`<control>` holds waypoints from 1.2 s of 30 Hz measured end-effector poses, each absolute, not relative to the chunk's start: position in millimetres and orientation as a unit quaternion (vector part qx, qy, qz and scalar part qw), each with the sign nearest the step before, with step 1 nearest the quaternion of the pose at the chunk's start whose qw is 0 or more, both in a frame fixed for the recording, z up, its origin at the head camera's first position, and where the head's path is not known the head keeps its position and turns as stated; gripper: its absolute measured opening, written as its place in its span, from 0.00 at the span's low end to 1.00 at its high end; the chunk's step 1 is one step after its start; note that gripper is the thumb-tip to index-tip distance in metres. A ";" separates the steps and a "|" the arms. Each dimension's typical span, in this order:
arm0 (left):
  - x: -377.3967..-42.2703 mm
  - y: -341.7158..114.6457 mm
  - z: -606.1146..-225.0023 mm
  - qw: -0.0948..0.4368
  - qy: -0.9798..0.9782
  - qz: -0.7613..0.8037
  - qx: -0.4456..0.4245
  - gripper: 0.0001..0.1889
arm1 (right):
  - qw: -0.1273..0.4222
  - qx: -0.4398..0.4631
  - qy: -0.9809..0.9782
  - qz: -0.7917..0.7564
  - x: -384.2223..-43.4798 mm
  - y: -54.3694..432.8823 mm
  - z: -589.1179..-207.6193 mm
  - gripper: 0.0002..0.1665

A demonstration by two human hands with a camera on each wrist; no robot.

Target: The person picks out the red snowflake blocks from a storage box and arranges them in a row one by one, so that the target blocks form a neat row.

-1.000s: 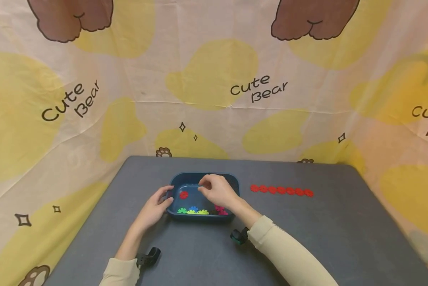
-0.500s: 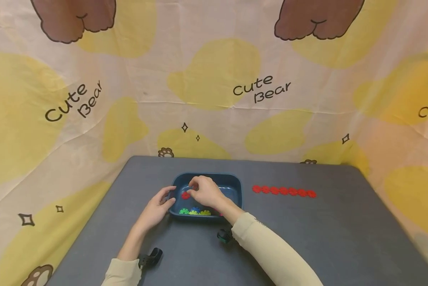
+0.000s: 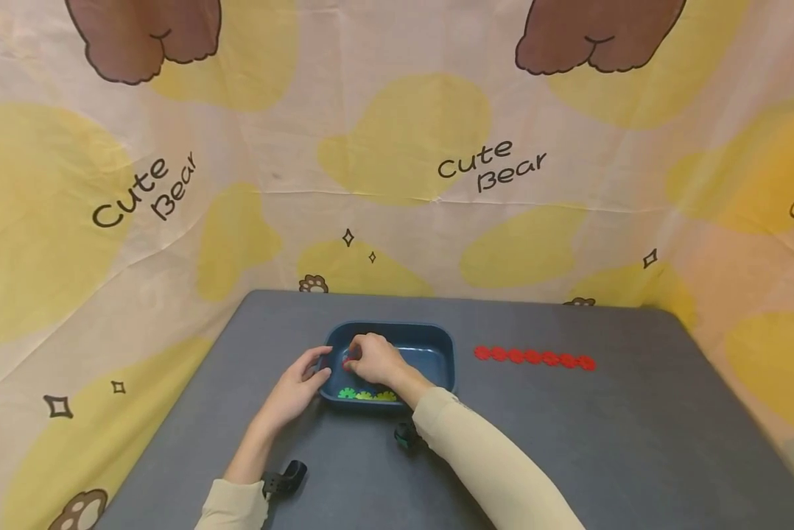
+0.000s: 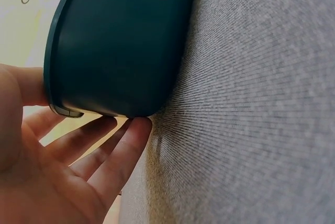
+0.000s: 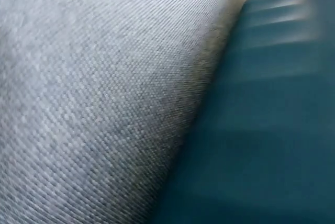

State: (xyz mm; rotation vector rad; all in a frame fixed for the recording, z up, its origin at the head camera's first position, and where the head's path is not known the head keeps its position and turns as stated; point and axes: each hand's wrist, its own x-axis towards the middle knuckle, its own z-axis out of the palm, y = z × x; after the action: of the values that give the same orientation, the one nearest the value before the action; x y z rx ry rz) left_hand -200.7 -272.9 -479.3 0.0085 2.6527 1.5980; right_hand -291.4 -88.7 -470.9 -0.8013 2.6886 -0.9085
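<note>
My left hand (image 3: 295, 386) holds the left end of a dark blue plastic tray (image 3: 430, 327), its thumb and fingers against the rim and outer wall. In the left wrist view, the left fingers (image 4: 118, 166) touch the wall of the tray (image 4: 115, 46). My right hand (image 3: 378, 361) reaches inside the tray, thumb and index finger pinching a red snowflake disc (image 3: 346, 364) near the left end; most of the disc is hidden. A green snowflake disc (image 3: 347, 394) and yellow snowflake discs (image 3: 385, 396) lie along the near inner wall. The right wrist view shows only the tray's outside (image 5: 272, 130) and tabletop.
To the right of the tray, several red snowflake discs (image 3: 533, 358) form a straight row on the grey table (image 3: 602, 434). A printed cloth (image 3: 397, 243) hangs behind the table and along both sides.
My right hand has moved left and down inside the tray, onto the red snowflake disc. My left hand stays at the tray's left end. The row of red discs is unchanged.
</note>
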 end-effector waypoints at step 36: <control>-197.9 -272.1 -478.4 0.024 0.859 0.511 0.003 0.25 | 0.130 -0.291 0.893 -0.317 -281.9 -70.3 -463.5 0.12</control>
State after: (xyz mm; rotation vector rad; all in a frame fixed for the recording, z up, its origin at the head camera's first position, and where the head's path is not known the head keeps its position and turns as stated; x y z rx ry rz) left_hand -197.9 -272.1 -478.4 0.0103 2.6590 1.5825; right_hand -281.9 -70.3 -463.5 -0.8453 2.5951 -0.9218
